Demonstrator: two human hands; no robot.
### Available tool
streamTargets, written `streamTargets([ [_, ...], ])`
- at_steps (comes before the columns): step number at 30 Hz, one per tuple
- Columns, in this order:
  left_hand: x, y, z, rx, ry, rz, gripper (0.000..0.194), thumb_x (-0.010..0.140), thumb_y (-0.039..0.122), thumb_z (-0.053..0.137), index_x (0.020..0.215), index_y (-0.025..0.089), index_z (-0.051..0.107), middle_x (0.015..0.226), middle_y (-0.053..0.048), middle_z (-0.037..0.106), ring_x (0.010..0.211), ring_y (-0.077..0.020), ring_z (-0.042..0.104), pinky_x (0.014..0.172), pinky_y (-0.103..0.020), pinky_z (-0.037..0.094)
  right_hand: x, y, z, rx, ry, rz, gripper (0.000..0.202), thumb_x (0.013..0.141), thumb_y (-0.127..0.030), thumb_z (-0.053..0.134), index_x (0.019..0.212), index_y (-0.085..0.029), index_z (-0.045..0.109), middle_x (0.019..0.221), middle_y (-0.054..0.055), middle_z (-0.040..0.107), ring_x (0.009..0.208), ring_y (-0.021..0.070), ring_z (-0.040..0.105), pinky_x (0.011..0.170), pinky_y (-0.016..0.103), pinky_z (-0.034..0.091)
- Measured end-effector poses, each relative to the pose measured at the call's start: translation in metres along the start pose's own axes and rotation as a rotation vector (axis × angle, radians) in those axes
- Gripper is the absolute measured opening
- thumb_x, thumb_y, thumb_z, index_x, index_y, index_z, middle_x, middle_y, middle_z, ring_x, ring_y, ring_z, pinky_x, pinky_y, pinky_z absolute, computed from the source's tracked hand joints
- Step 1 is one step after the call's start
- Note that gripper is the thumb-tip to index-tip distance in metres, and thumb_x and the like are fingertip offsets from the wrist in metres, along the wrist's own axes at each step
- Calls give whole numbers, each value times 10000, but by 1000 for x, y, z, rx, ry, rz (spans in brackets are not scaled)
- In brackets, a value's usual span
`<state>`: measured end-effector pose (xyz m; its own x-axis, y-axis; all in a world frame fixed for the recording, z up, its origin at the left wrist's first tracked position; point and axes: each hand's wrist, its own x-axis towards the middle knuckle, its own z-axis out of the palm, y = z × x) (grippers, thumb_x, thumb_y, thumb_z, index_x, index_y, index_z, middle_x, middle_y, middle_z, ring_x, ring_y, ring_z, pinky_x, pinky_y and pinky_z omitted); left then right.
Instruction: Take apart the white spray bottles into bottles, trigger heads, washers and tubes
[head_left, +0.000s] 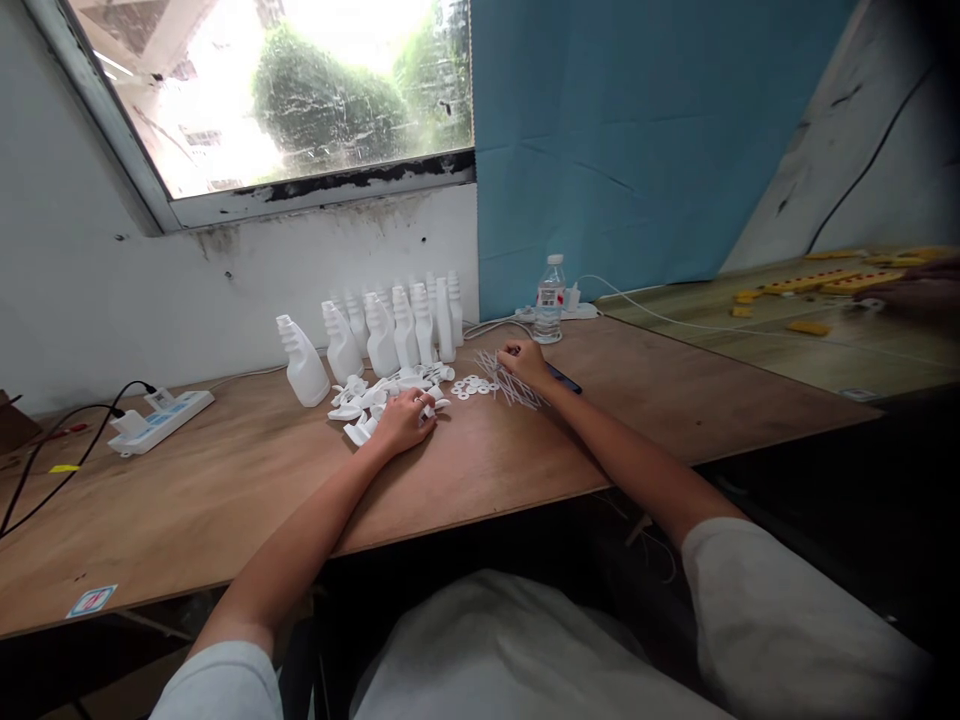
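- Left hand (407, 420) right on the near edge of the pile of white plastic sprayer parts (367, 398), fingers curled; whether they grip one, I can't tell!
- Those parts look light, stiff and slick; I'd pinch each by its thickest section, sparing any thin lever.
- Over to the right hand (525, 362), at the thin white tubes (517, 388), fingertips bunched together; a tube between them? Can't tell.
- Tubes lie criss-crossed beside the white rings (472, 387): feather-light, probably springy, easily kinked, so pinch mid-length, gently.
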<state>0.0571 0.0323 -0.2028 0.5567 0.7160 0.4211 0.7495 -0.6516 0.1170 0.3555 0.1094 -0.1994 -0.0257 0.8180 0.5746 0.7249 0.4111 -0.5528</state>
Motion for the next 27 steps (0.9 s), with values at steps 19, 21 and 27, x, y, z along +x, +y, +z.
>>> streamTargets([
  [19, 0, -1, 2, -1, 3, 3, 219, 858, 308, 577, 1061, 230, 607, 1138, -89, 605, 1036, -277, 576, 882, -434, 446, -1, -2, 1, -56, 5, 1, 260, 921, -345, 585, 1050, -124, 629, 1016, 48, 650, 853, 165, 640, 739, 328, 553],
  [21, 0, -1, 1, 0, 1, 2, 221, 859, 310, 576, 1063, 232, 607, 1137, -88, 605, 1035, -277, 577, 882, -434, 447, 0, -2, 1, -57, -4, 5, 260, 921, -342, 586, 1060, -126, 627, 1026, 51, 649, 857, 165, 640, 742, 330, 553],
  [27, 0, 0, 0, -2, -2, 2, 221, 857, 299, 577, 1065, 230, 610, 1137, -89, 608, 1037, -276, 579, 896, -435, 444, 1, -1, 2, -60, -14, 44, 267, 921, -340, 586, 1081, -129, 623, 1058, 57, 644, 881, 172, 638, 755, 337, 553],
])
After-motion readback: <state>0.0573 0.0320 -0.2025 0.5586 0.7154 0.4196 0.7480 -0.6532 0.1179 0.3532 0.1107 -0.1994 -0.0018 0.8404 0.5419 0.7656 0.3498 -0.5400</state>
